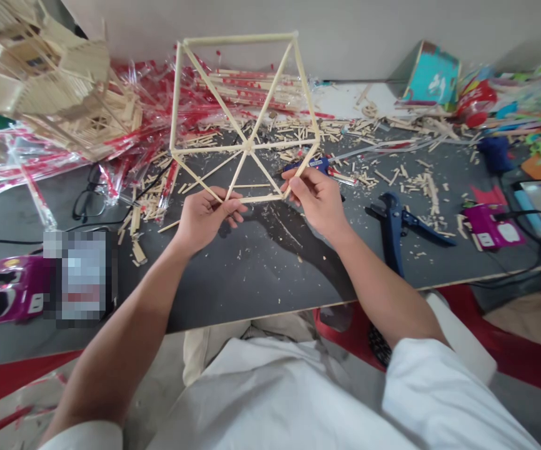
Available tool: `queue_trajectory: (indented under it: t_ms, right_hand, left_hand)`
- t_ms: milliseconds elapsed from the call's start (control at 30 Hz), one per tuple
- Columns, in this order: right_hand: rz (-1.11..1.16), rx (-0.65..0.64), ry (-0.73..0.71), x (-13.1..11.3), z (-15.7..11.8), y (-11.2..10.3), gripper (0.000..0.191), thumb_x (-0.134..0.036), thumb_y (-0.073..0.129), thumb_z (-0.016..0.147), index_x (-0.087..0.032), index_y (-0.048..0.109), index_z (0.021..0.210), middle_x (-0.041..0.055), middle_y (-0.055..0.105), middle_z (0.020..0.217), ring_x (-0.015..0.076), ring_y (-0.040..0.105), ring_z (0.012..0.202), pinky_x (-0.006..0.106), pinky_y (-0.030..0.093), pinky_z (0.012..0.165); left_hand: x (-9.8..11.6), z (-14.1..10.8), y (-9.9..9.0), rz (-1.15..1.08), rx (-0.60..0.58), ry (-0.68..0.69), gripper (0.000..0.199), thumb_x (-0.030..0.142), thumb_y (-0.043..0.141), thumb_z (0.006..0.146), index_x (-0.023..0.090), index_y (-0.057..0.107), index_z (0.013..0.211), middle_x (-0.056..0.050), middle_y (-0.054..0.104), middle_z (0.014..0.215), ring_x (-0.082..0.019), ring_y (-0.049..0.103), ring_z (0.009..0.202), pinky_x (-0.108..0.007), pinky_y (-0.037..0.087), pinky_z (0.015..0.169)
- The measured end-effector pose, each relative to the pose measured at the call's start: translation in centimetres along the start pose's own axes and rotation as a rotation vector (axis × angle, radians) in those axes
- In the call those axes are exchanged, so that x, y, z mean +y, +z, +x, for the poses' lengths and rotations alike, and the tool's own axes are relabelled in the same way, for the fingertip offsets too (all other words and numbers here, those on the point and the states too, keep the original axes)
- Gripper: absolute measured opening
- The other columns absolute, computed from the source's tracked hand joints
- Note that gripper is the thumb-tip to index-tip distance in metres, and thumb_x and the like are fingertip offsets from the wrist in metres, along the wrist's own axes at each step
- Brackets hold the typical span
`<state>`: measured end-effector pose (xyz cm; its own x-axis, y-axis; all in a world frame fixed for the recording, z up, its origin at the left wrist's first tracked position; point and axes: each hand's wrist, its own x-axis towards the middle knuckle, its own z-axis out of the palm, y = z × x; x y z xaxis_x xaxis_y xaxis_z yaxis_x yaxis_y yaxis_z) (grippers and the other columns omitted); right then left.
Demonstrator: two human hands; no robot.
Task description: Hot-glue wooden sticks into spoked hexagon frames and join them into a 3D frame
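Note:
A hexagonal frame of pale wooden sticks (248, 147), with spokes meeting at its middle, is held up above the dark table (252, 275). My left hand (209, 215) pinches its lower left corner between thumb and fingers. At the lower right corner, my right hand (315, 197) grips the frame in the same way. Behind the frame lies a blue glue gun (312, 165), partly hidden by the sticks and my right hand. A blue-handled cutter (392, 228) rests on the table to the right of my right hand.
Stick offcuts (293, 130) litter the table's back half. Red and clear plastic wrappers (153, 103) pile up at the back left, beside a wooden stick model (40, 75). Purple power strips (493, 226) with black cables lie at both sides. Eyeglasses (87, 199) sit at the left.

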<state>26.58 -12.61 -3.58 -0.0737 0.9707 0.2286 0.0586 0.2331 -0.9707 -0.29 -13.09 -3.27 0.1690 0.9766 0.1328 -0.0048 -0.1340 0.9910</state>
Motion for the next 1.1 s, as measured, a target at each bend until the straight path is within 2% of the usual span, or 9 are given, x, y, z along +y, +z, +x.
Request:
queue_trajectory:
  t_ms: [300, 467, 600, 733, 800, 867, 967, 1100]
  right_hand:
    - [0.010, -0.006, -0.054, 0.6, 0.0, -0.4, 0.045, -0.073, 0.081, 0.102, -0.030, 0.083, 0.111, 0.0014, 0.079, 0.096, 0.0149, 0.066, 0.075, 0.034, 0.057, 0.072]
    - [-0.040, -0.009, -0.021, 0.8, 0.2, -0.7, 0.054, -0.081, 0.074, 0.103, -0.031, 0.081, 0.120, 0.0035, 0.080, 0.104, 0.0170, 0.070, 0.079, 0.035, 0.059, 0.071]
    - [-0.252, 0.089, -0.088, 0.5, 1.0, -2.6, 0.060, -0.086, 0.062, 0.107, -0.031, 0.077, 0.122, 0.0045, 0.078, 0.104, 0.0201, 0.072, 0.081, 0.036, 0.058, 0.071]
    - [-0.658, 0.267, -0.175, 1.4, 1.8, -5.6, 0.053, -0.075, 0.053, 0.114, -0.027, 0.073, 0.126, 0.0093, 0.076, 0.112, 0.0257, 0.074, 0.098, 0.045, 0.062, 0.093]
    - [-0.889, 0.274, -0.115, 2.3, 2.0, -6.6, 0.045, -0.063, 0.063, 0.110, -0.022, 0.071, 0.129, 0.0158, 0.074, 0.124, 0.0317, 0.073, 0.112, 0.054, 0.060, 0.107]
    - [-1.033, 0.243, 0.021, 3.1, 2.0, -6.8, 0.049, -0.053, 0.076, 0.102, -0.017, 0.067, 0.134, 0.0220, 0.072, 0.132, 0.0382, 0.071, 0.124, 0.060, 0.056, 0.115]
    - [-1.102, 0.222, 0.203, 3.3, 1.9, -6.2, 0.060, -0.048, 0.085, 0.095, -0.012, 0.064, 0.137, 0.0261, 0.071, 0.134, 0.0432, 0.069, 0.130, 0.061, 0.056, 0.116]
    - [-1.183, 0.150, 0.285, 2.4, 1.9, -5.1, 0.052, -0.051, 0.079, 0.101, -0.009, 0.066, 0.130, 0.0285, 0.072, 0.130, 0.0461, 0.069, 0.130, 0.061, 0.056, 0.114]
  left_hand:
    - [0.3, -0.2, 0.3, 0.036, 0.016, -0.035, 0.029, 0.042, 0.093, 0.089, 0.016, 0.082, 0.095, -0.009, 0.086, 0.081, -0.017, 0.078, 0.060, -0.027, 0.066, 0.054]
    - [-0.1, 0.0, 0.3, 0.026, 0.063, -0.023, 0.030, 0.044, 0.093, 0.087, 0.016, 0.082, 0.095, -0.008, 0.085, 0.080, -0.018, 0.079, 0.061, -0.028, 0.066, 0.053]
    - [-0.4, 0.4, 0.2, 0.013, 0.150, 0.023, 0.033, 0.046, 0.094, 0.087, 0.016, 0.082, 0.096, -0.008, 0.085, 0.081, -0.018, 0.079, 0.063, -0.027, 0.066, 0.054]
    - [-0.7, 0.7, 0.0, 0.054, 0.262, 0.058, 0.035, 0.049, 0.092, 0.090, 0.017, 0.080, 0.097, -0.007, 0.085, 0.082, -0.017, 0.080, 0.064, -0.026, 0.065, 0.055]
    - [-0.9, 0.9, -0.2, 0.079, 0.326, 0.095, 0.036, 0.051, 0.091, 0.092, 0.018, 0.079, 0.098, -0.006, 0.085, 0.083, -0.016, 0.080, 0.065, -0.025, 0.065, 0.055]
    - [-1.1, 0.9, -0.4, 0.110, 0.373, 0.148, 0.036, 0.052, 0.090, 0.094, 0.018, 0.079, 0.100, -0.006, 0.086, 0.084, -0.017, 0.082, 0.067, -0.024, 0.066, 0.056]
    - [-1.3, 0.9, -0.6, 0.139, 0.409, 0.217, 0.038, 0.055, 0.089, 0.096, 0.019, 0.080, 0.102, -0.006, 0.086, 0.086, -0.017, 0.084, 0.071, -0.023, 0.067, 0.058]
    - [-1.4, 1.0, -0.5, 0.145, 0.424, 0.237, 0.041, 0.060, 0.088, 0.097, 0.020, 0.080, 0.101, -0.005, 0.085, 0.085, -0.018, 0.084, 0.071, -0.024, 0.068, 0.059]
